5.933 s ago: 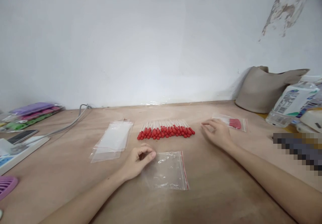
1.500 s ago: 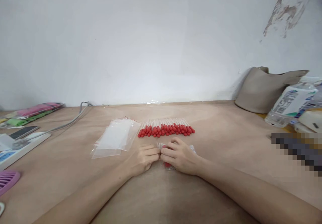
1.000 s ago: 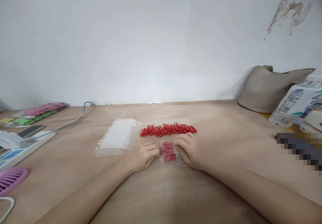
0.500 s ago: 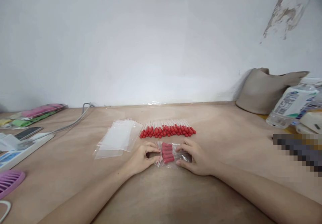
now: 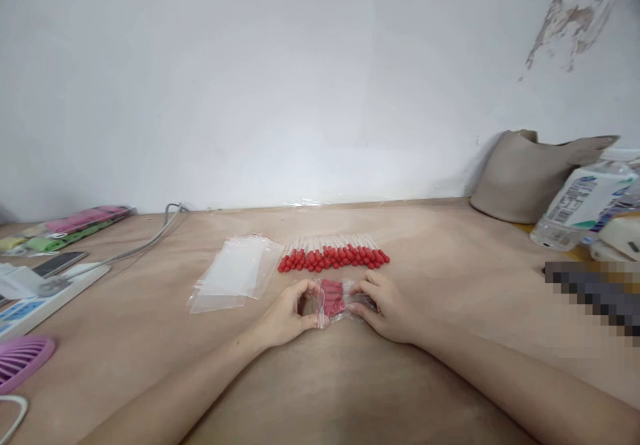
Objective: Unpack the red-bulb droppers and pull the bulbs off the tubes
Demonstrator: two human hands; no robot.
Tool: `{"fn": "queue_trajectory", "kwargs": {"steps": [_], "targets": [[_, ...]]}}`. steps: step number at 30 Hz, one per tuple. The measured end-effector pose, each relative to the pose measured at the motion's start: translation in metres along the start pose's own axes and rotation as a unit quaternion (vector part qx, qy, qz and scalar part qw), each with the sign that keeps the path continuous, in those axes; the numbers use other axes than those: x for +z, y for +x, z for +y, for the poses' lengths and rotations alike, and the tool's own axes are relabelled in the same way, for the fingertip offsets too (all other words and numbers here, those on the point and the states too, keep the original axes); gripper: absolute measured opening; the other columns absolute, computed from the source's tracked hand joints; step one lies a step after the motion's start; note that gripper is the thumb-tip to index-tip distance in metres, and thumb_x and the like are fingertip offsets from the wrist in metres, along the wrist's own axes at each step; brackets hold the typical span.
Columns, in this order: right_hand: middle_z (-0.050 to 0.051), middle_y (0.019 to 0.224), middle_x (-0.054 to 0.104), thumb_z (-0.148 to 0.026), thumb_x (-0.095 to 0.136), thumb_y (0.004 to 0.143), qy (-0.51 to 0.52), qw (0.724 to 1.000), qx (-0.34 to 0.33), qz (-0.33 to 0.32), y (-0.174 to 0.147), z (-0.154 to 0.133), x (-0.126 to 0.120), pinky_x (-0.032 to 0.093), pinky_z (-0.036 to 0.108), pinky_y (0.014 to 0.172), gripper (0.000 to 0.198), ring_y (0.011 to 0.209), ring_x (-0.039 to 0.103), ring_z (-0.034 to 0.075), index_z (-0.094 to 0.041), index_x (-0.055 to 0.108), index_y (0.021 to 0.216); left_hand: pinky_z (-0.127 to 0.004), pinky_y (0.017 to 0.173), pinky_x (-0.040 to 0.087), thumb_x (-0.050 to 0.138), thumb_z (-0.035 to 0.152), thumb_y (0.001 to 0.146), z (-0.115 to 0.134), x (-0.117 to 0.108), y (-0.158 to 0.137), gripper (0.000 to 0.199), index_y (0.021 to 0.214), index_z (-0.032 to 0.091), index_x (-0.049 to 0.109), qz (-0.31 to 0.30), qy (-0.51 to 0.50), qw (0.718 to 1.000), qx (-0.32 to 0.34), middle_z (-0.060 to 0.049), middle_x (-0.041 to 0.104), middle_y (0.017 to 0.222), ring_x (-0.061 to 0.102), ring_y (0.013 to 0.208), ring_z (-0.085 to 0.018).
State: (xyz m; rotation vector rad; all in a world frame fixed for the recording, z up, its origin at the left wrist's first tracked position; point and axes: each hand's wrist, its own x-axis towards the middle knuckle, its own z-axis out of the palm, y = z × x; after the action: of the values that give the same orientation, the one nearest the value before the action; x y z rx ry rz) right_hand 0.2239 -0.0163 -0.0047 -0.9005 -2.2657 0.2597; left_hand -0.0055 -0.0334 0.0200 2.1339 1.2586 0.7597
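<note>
Here my left hand [image 5: 287, 311] and right hand [image 5: 387, 305] pinch the two ends of a small clear bag [image 5: 336, 299] of red-tipped droppers, low over the table [image 5: 450, 278], just in front of the loose dropper row [image 5: 333, 256]. It should feel light, crinkly and slippery, so I grip the film edges. Its long axis runs left-right, red bulbs toward my left.

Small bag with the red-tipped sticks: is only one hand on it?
No: both the left hand and the right hand pinch the small bag from either side.
</note>
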Motion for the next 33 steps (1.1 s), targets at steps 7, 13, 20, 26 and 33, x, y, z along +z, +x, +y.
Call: {"fn": "queue_trajectory", "kwargs": {"steps": [7,13,20,26,33], "targets": [[0.005,0.085,0.051,-0.025,0.053,0.081,0.030,0.999,-0.014,-0.013,0.002,-0.002,-0.003,0.042,0.030,0.069,0.014,0.079,0.049,0.016,-0.018,0.057,0.092,-0.025,0.063,0.042,0.046,0.025,0.084,0.008,0.005,-0.005,0.017,0.099,0.018,0.049,-0.004,0.059,0.996,0.063,-0.002,0.054,0.086,0.049,0.070,-0.012],[0.005,0.084,0.052,-0.028,0.053,0.082,0.023,0.999,-0.025,-0.016,0.001,0.001,-0.002,0.041,0.030,0.069,0.015,0.079,0.049,0.016,-0.018,0.057,0.093,-0.033,0.081,0.042,0.048,0.021,0.083,0.014,0.000,-0.007,0.016,0.099,0.018,0.048,-0.034,0.125,0.981,0.146,-0.007,0.052,0.100,0.048,0.093,-0.019],[0.005,0.083,0.052,-0.028,0.052,0.083,0.020,0.999,-0.027,-0.024,0.001,0.001,-0.002,0.040,0.031,0.069,0.015,0.079,0.047,0.016,-0.018,0.057,0.092,-0.032,0.073,0.043,0.042,0.018,0.083,0.015,0.006,-0.007,0.009,0.091,0.017,0.046,0.003,0.142,0.982,0.122,-0.005,0.051,0.087,0.049,0.081,-0.018],[0.005,0.085,0.052,-0.028,0.051,0.083,0.024,0.999,-0.025,-0.032,0.001,0.000,-0.004,0.040,0.031,0.071,0.016,0.081,0.047,0.017,-0.018,0.057,0.094,-0.032,0.078,0.041,0.039,0.019,0.086,0.012,0.002,-0.008,0.011,0.095,0.018,0.046,-0.015,0.131,0.982,0.137,-0.006,0.052,0.094,0.048,0.086,-0.017],[0.005,0.085,0.053,-0.028,0.050,0.084,0.027,0.999,-0.023,-0.040,0.001,0.001,-0.003,0.040,0.031,0.071,0.015,0.081,0.047,0.017,-0.019,0.058,0.094,-0.027,0.068,0.040,0.044,0.018,0.082,0.014,0.002,-0.009,0.008,0.090,0.019,0.045,-0.019,0.102,0.991,0.084,-0.002,0.052,0.084,0.048,0.076,-0.015]]}}
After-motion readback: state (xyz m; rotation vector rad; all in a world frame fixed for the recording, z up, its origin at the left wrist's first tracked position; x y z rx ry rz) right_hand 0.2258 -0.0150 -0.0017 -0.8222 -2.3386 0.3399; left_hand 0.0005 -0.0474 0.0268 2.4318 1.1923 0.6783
